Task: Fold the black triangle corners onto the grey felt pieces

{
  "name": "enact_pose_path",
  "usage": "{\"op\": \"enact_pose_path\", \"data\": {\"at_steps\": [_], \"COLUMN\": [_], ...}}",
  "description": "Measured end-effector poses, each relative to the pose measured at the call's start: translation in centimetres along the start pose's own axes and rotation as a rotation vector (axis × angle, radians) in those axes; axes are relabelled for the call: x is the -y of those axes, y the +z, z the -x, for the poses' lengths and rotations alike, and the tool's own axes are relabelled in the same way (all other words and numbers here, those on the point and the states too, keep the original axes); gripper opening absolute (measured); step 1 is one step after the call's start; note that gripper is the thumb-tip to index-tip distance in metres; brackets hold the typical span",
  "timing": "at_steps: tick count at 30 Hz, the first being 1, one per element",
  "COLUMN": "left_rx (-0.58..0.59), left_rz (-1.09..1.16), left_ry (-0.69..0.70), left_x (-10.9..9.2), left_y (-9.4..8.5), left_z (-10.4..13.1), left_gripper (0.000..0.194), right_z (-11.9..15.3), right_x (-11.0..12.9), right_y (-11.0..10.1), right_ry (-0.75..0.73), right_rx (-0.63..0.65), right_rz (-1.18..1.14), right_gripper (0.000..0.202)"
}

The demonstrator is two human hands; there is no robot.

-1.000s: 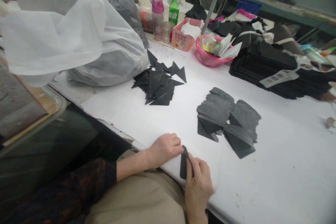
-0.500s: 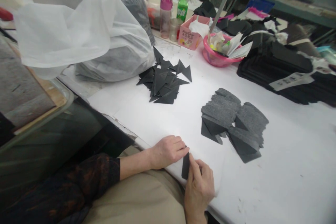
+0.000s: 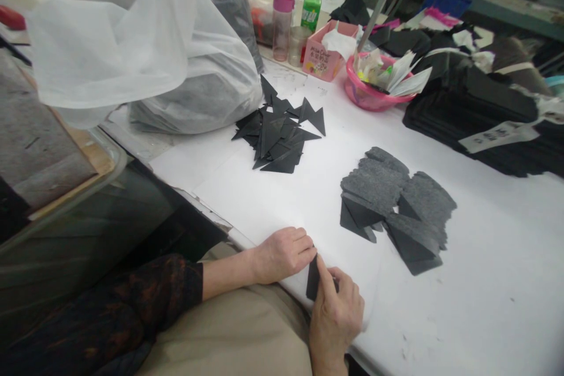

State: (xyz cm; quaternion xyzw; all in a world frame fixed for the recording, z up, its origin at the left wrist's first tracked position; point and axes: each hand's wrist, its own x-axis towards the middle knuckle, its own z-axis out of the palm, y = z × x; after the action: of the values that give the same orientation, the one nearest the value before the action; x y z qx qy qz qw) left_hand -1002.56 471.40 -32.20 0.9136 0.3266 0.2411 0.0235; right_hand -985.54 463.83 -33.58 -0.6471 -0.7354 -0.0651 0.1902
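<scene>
White-covered counter (image 3: 480,299), near edge: left hand (image 3: 284,255) pinching far tip of thin black flat piece (image 3: 312,282), right hand (image 3: 338,312) gripping its side. Looks light, bendable; edges best hold.

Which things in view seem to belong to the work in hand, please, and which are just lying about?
Likely part of the work:
black piece, held by the left hand and right hand
heap of black triangles
spread of grey and black pieces

Likely just lying about:
pink-topped bottle
green bottle
pink box
pink basin
</scene>
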Motion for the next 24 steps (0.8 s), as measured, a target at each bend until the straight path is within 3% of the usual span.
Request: {"op": "enact_pose_path", "data": {"at_steps": [18, 24], "left_rx": [0.058, 0.137], "left_rz": [-0.059, -0.031], "left_ry": [-0.014, 0.141], "left_x": [-0.5, 0.7], "left_y": [0.0, -0.5], "left_z": [0.1, 0.3], "left_gripper": [0.015, 0.017], "right_z": [-0.2, -0.5], "right_x": [0.1, 0.4], "right_y": [-0.1, -0.1], "right_ry": [0.025, 0.031], "right_rx": [0.05, 0.015], "right_rz": [-0.019, -0.01], "right_gripper": [0.031, 0.029]}}
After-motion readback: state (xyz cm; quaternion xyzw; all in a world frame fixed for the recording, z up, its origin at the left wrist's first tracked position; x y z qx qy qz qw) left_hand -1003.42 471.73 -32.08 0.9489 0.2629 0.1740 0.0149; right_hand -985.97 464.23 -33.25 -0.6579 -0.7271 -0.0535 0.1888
